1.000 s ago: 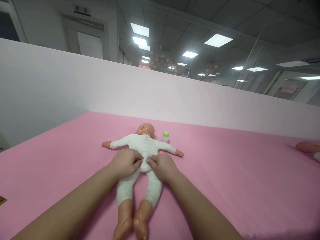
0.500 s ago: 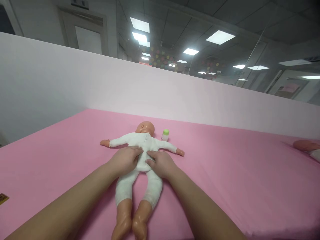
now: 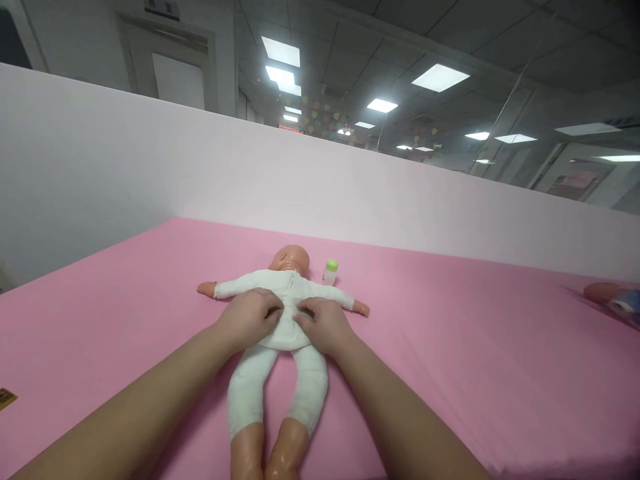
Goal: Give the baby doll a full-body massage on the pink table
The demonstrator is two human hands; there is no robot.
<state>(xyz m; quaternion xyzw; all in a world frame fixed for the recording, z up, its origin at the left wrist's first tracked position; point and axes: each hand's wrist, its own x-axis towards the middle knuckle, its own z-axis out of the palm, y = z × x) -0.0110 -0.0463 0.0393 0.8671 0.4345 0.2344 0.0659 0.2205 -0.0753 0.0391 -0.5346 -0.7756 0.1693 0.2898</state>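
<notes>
A baby doll point(image 3: 289, 333) in a white cloth suit lies on the pink surface point(image 3: 450, 347), its back up and its head turned aside, arms spread. On the left side of its back rests my left hand point(image 3: 251, 319), fingers curled with the tips against the cloth. My right hand point(image 3: 326, 324) lies on the right side of the back, its fingers bent and the thumb towards the spine. Whether either hand pinches the cloth is hard to make out. Beside the doll's head stands a small bottle point(image 3: 331, 272) with a green cap.
At the right edge lies another doll point(image 3: 607, 293), partly in view. A white wall panel point(image 3: 350, 193) runs behind the pink surface. A small yellow and dark label point(image 3: 7, 399) is at the left edge.
The fingers of both my hands have bent more on the doll's back. The doll's legs have shifted slightly towards me. Blue now shows on the other doll at the right edge.
</notes>
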